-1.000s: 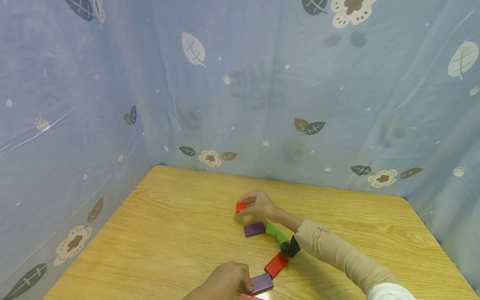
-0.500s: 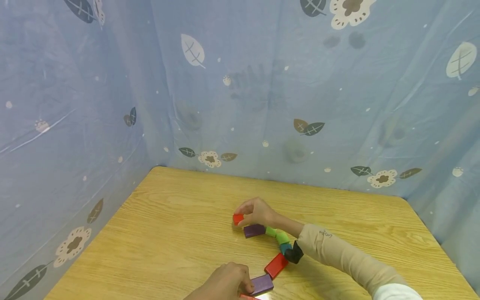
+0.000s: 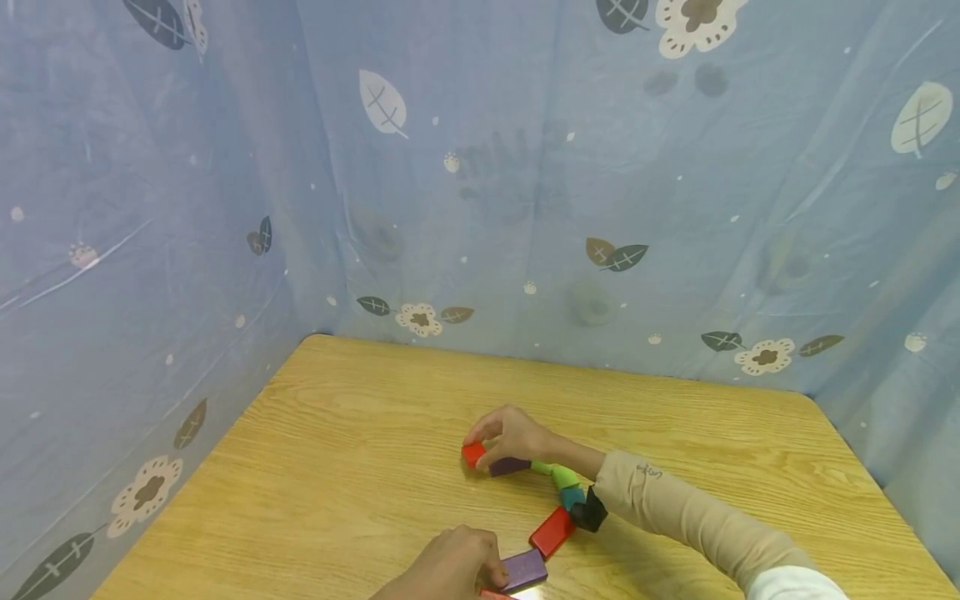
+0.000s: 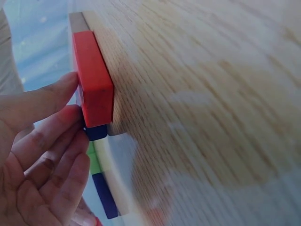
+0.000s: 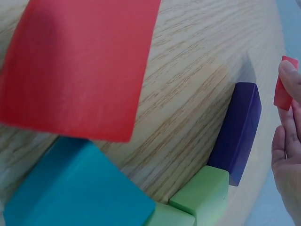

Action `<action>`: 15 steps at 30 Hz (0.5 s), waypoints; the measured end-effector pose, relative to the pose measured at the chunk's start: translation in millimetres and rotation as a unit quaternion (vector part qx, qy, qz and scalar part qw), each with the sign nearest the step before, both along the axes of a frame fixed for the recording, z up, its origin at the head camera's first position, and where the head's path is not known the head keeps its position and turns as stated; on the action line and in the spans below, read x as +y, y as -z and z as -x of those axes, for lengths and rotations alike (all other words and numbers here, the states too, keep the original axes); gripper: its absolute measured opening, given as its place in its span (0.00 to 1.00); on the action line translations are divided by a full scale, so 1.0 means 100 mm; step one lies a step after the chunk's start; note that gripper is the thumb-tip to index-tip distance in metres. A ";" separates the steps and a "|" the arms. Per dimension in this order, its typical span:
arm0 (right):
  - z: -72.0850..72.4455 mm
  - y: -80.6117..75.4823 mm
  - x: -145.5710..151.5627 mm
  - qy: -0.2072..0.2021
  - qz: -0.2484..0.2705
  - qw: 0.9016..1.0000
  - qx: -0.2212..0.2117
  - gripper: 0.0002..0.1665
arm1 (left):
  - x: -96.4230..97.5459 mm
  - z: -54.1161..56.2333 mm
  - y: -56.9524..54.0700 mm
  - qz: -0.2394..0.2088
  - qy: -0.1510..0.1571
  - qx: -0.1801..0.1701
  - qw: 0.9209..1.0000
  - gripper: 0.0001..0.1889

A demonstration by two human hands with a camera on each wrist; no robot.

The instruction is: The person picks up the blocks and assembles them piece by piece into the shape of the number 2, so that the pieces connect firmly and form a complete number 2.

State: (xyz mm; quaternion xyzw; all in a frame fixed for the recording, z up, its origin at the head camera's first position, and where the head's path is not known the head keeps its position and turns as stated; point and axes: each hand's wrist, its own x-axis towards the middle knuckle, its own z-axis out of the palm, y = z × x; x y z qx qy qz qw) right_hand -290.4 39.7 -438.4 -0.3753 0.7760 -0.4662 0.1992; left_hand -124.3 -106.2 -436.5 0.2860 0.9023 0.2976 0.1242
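In the head view, my right hand point(image 3: 513, 437) pinches a small red block point(image 3: 473, 454) by its sides, just past the left end of a purple block point(image 3: 508, 467). The right wrist view shows fingers on this red block point(image 5: 283, 96) beyond the purple block point(image 5: 237, 132). Lower down, my left hand point(image 3: 457, 562) rests beside another purple block point(image 3: 523, 571) and a red block point(image 3: 493, 595) at the bottom edge. The left wrist view has my left thumb and relaxed, nearly straight fingers touching the side of a red block point(image 4: 94, 77).
A curved row of blocks runs between my hands: a red block point(image 3: 552, 532), a teal block point(image 3: 572, 497) and green blocks point(image 3: 565, 477). A black angular object point(image 3: 590, 510) hangs by my right forearm. A blue patterned curtain point(image 3: 487, 208) surrounds the wooden table point(image 3: 337, 467).
My right hand has brought the small red block nearer and slightly left, from behind the far purple block to its left end. My left hand has stayed in place.
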 end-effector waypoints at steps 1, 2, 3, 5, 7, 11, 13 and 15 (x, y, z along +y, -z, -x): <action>0.00 0.00 0.00 -0.004 0.001 1.000 -0.004 0.17 | 0.00 0.00 0.00 0.001 -0.001 -0.003 1.000 0.12; -0.01 0.00 0.01 -0.008 0.002 1.000 -0.008 0.17 | 0.00 0.00 0.00 0.001 -0.001 -0.005 1.000 0.12; -0.01 0.00 0.01 -0.011 0.002 1.000 -0.010 0.18 | 0.00 0.00 0.00 0.001 0.000 -0.004 1.000 0.12; -0.02 0.00 0.02 -0.019 0.003 1.000 -0.008 0.18 | 0.00 0.00 0.00 -0.001 0.000 -0.004 1.000 0.12; -0.02 0.01 0.02 -0.027 0.004 1.000 -0.011 0.18 | 0.00 0.00 0.00 0.000 0.002 -0.002 1.000 0.12; -0.01 0.01 0.03 -0.049 0.008 0.999 -0.016 0.18 | 0.00 0.00 0.00 0.002 0.005 0.001 1.000 0.12; -0.01 0.00 0.04 -0.062 0.007 0.998 -0.015 0.17 | 0.00 0.00 0.00 0.002 0.006 0.002 1.000 0.12; -0.01 0.00 0.04 -0.075 0.006 0.997 -0.010 0.17 | 0.00 0.00 0.00 0.000 0.006 0.003 1.000 0.12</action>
